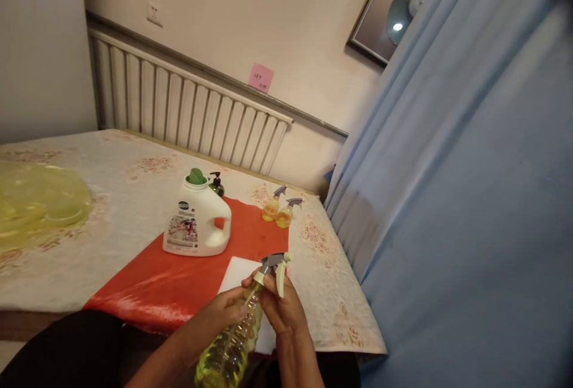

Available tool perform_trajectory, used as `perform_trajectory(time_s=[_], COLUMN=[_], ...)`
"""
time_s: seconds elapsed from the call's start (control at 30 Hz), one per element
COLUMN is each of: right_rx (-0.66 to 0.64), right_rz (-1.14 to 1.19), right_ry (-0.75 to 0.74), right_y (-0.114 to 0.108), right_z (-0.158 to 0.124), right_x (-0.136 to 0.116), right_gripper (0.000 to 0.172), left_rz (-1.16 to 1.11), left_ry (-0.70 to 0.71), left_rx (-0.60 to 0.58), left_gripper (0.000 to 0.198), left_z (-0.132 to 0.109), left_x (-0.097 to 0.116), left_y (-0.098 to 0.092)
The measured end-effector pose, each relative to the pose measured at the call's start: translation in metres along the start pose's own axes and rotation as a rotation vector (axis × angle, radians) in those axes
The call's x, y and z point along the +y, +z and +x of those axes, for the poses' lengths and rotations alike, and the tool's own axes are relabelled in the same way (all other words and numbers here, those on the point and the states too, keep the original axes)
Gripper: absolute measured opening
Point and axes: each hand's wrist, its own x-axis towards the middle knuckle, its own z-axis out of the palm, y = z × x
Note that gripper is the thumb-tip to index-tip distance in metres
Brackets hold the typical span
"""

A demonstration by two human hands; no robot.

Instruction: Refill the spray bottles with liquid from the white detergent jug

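A clear yellow spray bottle point(229, 349) with a grey and cream trigger head is tilted between my hands, its base toward me. My left hand point(230, 306) wraps round the upper part of the bottle. Around the neck, just below the trigger, my right hand point(283, 301) is closed. Beyond them a large white detergent jug point(197, 221) stands upright on a red sheet point(147, 283), with a green piece in its mouth. A white sheet of paper point(235, 274) lies partly hidden behind my hands.
Two small spray bottles point(283, 216) with orange-yellow liquid stand at the back right. A dark pump bottle point(216, 185) is behind the jug. A yellow translucent inflated-looking object point(40, 203) lies at left on the floral cloth point(129, 191). A blue curtain point(461, 197) hangs along the right.
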Motion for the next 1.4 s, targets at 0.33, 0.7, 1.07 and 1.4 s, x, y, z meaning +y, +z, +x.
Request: perform_trajectory(time_s=[0.33,0.7,1.07,1.4], right_rx=[0.091,0.288,0.46,0.522], right_rz=[-0.072,-0.069,-0.202,-0.336], right_ry=[0.012,-0.041,-0.042,-0.04], right_y=[-0.004,-0.002,-0.008,-0.008], right_z=[0.002,0.006,0.009,0.012], right_x=[-0.003,0.014,0.025,0.029], right_gripper=[0.027,0.031,0.043,0.041], left_rz=[0.462,0.893,0.896,0.889], left_ry=[0.118,0.175,0.323,0.322], left_rx=[0.182,0.473,0.338,0.362], left_gripper=[0.041,0.056,0.069,0.071], left_z=[0.001,0.008,0.012,0.01], left_x=[0.004,-0.006,-0.016,-0.02], left_y=[0.001,0.009,-0.003,-0.006])
